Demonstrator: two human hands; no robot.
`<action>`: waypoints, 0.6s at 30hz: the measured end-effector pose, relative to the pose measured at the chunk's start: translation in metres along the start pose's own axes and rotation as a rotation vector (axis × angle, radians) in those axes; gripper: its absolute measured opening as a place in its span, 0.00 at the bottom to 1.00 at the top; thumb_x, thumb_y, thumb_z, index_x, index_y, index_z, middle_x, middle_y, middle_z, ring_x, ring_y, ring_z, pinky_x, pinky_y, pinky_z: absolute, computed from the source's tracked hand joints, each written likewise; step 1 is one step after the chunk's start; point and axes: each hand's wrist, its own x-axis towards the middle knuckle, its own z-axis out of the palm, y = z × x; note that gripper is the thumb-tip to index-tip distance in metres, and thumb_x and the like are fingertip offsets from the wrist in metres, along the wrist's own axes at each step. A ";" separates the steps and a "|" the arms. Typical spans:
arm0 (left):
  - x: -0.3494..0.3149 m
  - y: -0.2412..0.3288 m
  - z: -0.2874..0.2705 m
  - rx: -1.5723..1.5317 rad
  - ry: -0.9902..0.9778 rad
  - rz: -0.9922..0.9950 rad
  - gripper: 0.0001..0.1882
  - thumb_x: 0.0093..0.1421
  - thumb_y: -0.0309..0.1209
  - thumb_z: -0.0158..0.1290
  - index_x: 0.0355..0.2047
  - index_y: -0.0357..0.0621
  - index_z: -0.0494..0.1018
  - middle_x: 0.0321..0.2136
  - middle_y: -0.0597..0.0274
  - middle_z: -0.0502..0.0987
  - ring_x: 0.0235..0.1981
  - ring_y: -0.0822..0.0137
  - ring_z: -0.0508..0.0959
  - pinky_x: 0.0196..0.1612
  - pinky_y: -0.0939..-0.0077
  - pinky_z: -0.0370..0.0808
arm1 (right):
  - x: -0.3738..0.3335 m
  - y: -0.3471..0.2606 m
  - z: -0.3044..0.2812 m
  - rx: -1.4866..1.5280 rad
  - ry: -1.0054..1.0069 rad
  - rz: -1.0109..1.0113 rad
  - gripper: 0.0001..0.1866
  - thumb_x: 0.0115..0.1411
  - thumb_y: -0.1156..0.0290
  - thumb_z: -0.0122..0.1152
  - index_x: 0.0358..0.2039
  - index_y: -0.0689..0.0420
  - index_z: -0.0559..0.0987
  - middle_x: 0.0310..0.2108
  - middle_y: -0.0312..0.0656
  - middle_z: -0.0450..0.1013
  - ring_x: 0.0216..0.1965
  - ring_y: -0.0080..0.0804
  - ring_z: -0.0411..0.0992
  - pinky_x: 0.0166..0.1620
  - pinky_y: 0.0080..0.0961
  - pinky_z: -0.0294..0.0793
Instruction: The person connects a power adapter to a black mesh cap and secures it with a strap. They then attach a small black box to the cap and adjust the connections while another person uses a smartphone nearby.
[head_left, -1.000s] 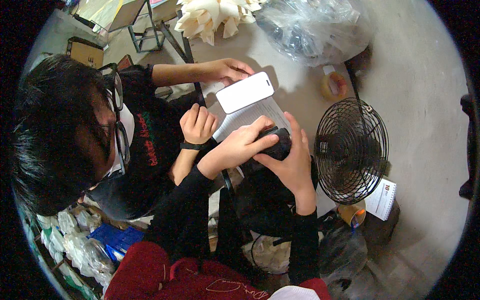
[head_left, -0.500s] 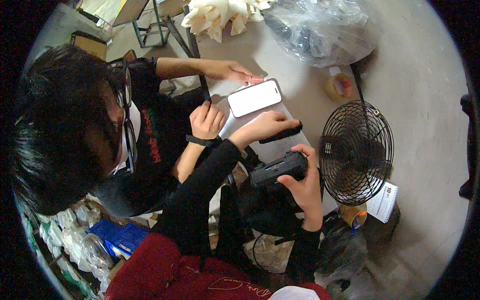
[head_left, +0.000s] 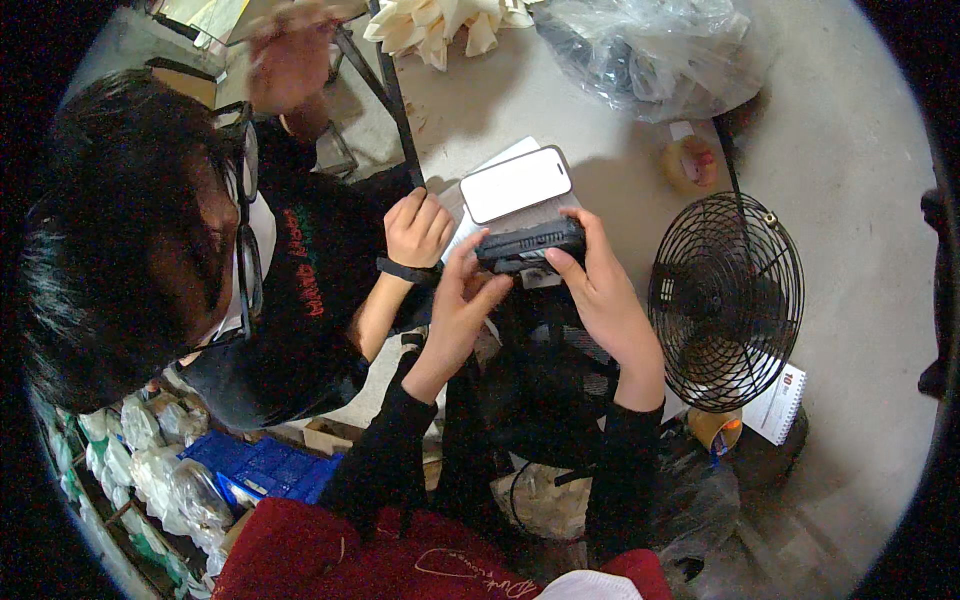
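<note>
A black, boxy handheld device (head_left: 530,244) with ridged sides is held between my two hands, over papers on the table; its exact kind I cannot make out. My left hand (head_left: 462,305) grips the left end with thumb and fingers. Round the right end close the thumb and fingers of my right hand (head_left: 606,290). Just beyond the device lies a phone (head_left: 517,184) with a bright white screen, resting on white paper (head_left: 462,240).
At the left a person (head_left: 300,270) in black leans in, one fist by the papers, the other hand raised and blurred. A black wire fan (head_left: 727,300) stands right, near tape (head_left: 690,163) and a desk calendar (head_left: 777,405). Farther back lies a clear plastic bag (head_left: 650,60).
My left hand has drawn back from over the papers and taken hold of the device's left end. The device has moved up and left. The other person's far hand has left the phone.
</note>
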 end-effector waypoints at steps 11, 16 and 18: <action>0.032 0.016 -0.003 0.158 0.117 0.167 0.18 0.63 0.29 0.58 0.51 0.38 0.68 0.32 0.58 0.80 0.31 0.75 0.78 0.32 0.82 0.75 | 0.028 -0.008 -0.008 0.260 -0.064 0.125 0.26 0.70 0.74 0.47 0.68 0.57 0.59 0.62 0.42 0.65 0.61 0.28 0.63 0.65 0.25 0.57; 0.040 0.017 -0.008 0.148 0.104 0.039 0.14 0.66 0.30 0.55 0.48 0.38 0.69 0.33 0.62 0.78 0.29 0.75 0.77 0.31 0.81 0.75 | 0.044 -0.006 -0.007 0.496 -0.094 0.310 0.26 0.68 0.77 0.49 0.66 0.56 0.64 0.57 0.40 0.69 0.56 0.26 0.68 0.60 0.23 0.66; 0.042 0.018 -0.009 0.140 0.109 0.025 0.14 0.66 0.31 0.55 0.48 0.38 0.69 0.32 0.62 0.78 0.28 0.75 0.77 0.30 0.82 0.75 | 0.049 -0.004 -0.006 0.526 -0.128 0.317 0.25 0.68 0.77 0.49 0.66 0.55 0.64 0.57 0.40 0.69 0.54 0.26 0.69 0.57 0.23 0.68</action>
